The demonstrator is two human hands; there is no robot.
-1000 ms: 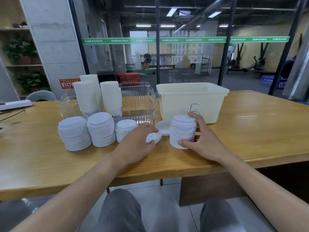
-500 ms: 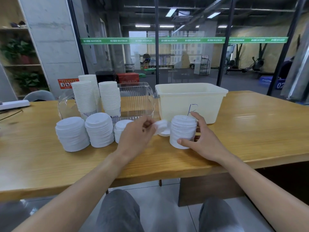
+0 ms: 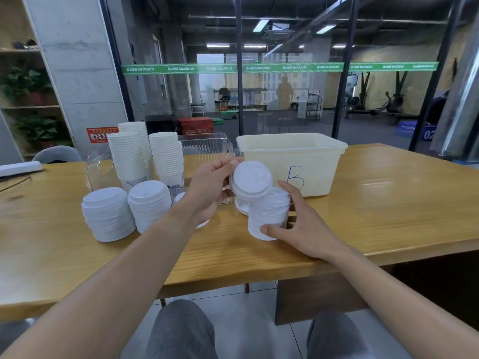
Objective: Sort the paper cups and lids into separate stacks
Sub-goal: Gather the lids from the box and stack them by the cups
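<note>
From the head camera, the left hand (image 3: 207, 189) is raised above the wooden table (image 3: 375, 216), its fingers and thumb pinching the rim of a single round white plastic lid (image 3: 251, 180), which is tilted with its flat face toward the camera and sits just to the right of the fingertips. Directly below and slightly right of that lid stands a short stack of white plastic lids (image 3: 268, 216); the lid's lower edge overlaps the stack's top in this view, and whether the two touch cannot be told. The right hand (image 3: 298, 226) curls around this stack from its right side, thumb against the lower front and index finger at the upper edge, gripping it. Another loose white lid (image 3: 242, 206) lies flat on the table, mostly hidden behind the held lid and the stack. To the left of the left hand stand two taller stacks of white lids (image 3: 107, 218) (image 3: 149, 203), and a third low stack is almost wholly covered by the left wrist. Behind those rise stacks of white ribbed paper cups (image 3: 128, 156) (image 3: 167, 159). Beyond the left hand sits a clear ribbed plastic container (image 3: 204, 146), and beyond the right hand a cream plastic bin (image 3: 290, 161) marked with a blue handwritten letter, partly hidden by the lid.
</note>
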